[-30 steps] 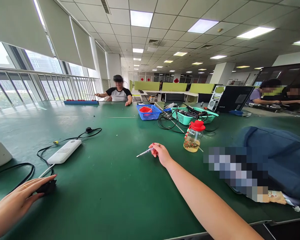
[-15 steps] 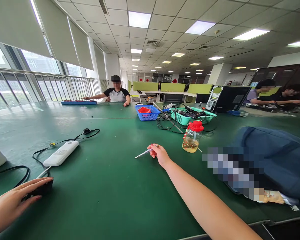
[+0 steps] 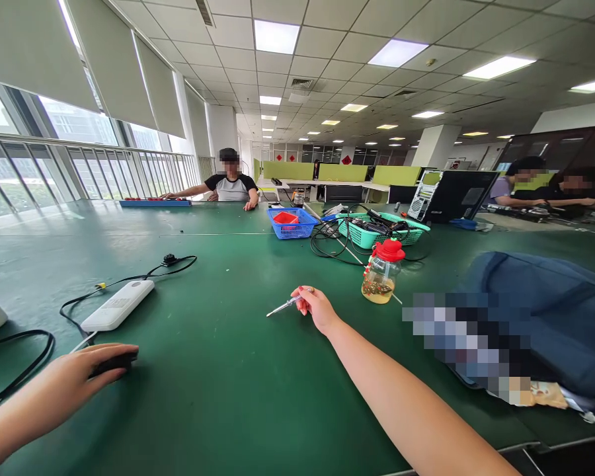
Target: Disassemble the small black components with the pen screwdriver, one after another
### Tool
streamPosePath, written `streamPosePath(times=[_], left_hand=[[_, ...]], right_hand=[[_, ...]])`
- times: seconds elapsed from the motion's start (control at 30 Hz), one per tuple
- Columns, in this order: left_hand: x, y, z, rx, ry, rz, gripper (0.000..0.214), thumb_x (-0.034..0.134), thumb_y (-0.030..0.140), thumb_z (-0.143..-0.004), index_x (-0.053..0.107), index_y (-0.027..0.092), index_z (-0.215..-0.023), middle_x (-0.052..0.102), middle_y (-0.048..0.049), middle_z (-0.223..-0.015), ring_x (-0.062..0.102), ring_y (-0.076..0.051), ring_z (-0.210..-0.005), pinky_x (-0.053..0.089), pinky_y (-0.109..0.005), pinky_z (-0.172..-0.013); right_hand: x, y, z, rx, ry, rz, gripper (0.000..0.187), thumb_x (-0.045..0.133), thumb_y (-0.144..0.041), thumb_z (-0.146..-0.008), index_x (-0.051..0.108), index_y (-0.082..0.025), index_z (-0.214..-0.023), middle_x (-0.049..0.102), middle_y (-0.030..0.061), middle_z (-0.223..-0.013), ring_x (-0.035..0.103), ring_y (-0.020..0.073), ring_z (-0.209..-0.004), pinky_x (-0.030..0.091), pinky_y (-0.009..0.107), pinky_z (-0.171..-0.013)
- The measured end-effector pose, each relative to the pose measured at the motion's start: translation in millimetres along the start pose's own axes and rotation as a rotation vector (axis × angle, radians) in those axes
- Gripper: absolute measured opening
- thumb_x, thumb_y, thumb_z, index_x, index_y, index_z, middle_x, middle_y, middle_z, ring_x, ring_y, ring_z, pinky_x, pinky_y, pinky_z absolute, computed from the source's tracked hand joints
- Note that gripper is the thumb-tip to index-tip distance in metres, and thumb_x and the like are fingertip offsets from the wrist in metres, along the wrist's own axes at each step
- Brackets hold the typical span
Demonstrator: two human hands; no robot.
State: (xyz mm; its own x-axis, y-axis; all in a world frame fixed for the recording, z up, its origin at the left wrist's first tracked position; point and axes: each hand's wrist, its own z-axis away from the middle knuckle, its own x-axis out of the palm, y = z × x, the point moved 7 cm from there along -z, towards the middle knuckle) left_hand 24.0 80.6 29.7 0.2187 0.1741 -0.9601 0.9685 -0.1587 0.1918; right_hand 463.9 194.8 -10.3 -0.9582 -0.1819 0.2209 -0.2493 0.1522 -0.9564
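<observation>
At the lower left, my left hand (image 3: 86, 373) is closed round a black computer mouse (image 3: 114, 363), fingers over its top and thumb along its near side. Just beyond that hand lies a white power adapter box (image 3: 119, 305) with cords. Near the middle of the table, my right hand (image 3: 316, 307) grips a slim screwdriver (image 3: 283, 307) with a clear handle. Its metal shaft points left and slightly down, close over the green surface. The fingers hide part of the handle.
A red-lidded bottle (image 3: 381, 274) stands right of my right hand, before a green basket (image 3: 371, 231) of cables and a blue basket (image 3: 292, 225). A dark blue bag (image 3: 550, 311) lies at the right. Across the table (image 3: 218, 410) sits a person (image 3: 233, 182).
My left hand has moved to the right with the mouse, away from the adapter's cord. My right hand and the screwdriver have hardly shifted.
</observation>
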Motion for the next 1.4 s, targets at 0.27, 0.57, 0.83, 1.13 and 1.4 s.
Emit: streamPosePath(times=[0.27, 0.57, 0.83, 1.13, 1.4], left_hand=[[34.3, 153, -56, 0.287, -0.111, 0.065, 0.042, 0.043, 0.04, -0.087, 0.065, 0.026, -0.121, 0.064, -0.0039, -0.128, 0.062, -0.025, -0.112, 0.048, -0.037, -0.103], [72.1, 237, -92, 0.481, -0.078, 0.142, 0.039, 0.043, 0.018, -0.089, 0.063, 0.026, -0.121, 0.061, -0.0061, -0.126, 0.058, -0.023, -0.113, 0.048, -0.038, -0.102], [82.1, 224, -85, 0.522, -0.155, 0.202, 0.046, 0.042, 0.027, -0.094, 0.047, 0.032, -0.139, 0.049, -0.006, -0.143, 0.052, -0.024, -0.125, 0.044, -0.04, -0.108], [75.5, 224, -87, 0.513, -0.096, 0.277, 0.045, 0.044, 0.022, -0.092, 0.052, 0.036, -0.135, 0.055, -0.0033, -0.136, 0.054, -0.022, -0.121, 0.046, -0.038, -0.105], [75.3, 219, -88, 0.422, -0.147, 0.385, 0.05, 0.051, 0.023, -0.087, 0.049, 0.029, -0.136, 0.057, -0.0032, -0.137, 0.054, -0.024, -0.122, 0.044, -0.04, -0.107]], right_hand=[[0, -1, 0, 0.0, -0.014, -0.01, 0.037, 0.067, -0.054, -0.074, 0.068, -0.017, -0.072, 0.053, -0.0009, -0.053, 0.042, 0.0102, -0.047, 0.031, 0.026, -0.046], [-2, -2, 0, 0.01, 0.009, -0.056, 0.037, 0.068, -0.055, -0.073, 0.068, -0.017, -0.072, 0.051, -0.001, -0.053, 0.042, 0.0107, -0.049, 0.03, 0.026, -0.046], [-3, -1, 1, 0.021, 0.008, -0.078, 0.036, 0.068, -0.053, -0.074, 0.068, -0.018, -0.073, 0.051, -0.0011, -0.054, 0.042, 0.0109, -0.049, 0.031, 0.027, -0.048], [-3, -2, 6, 0.022, 0.007, -0.075, 0.036, 0.068, -0.054, -0.075, 0.069, -0.017, -0.074, 0.051, -0.001, -0.055, 0.042, 0.0111, -0.05, 0.032, 0.027, -0.049], [-6, -8, 7, -0.024, 0.059, -0.045, 0.036, 0.069, -0.054, -0.074, 0.069, -0.018, -0.075, 0.052, -0.0004, -0.056, 0.045, 0.0119, -0.051, 0.035, 0.027, -0.049]])
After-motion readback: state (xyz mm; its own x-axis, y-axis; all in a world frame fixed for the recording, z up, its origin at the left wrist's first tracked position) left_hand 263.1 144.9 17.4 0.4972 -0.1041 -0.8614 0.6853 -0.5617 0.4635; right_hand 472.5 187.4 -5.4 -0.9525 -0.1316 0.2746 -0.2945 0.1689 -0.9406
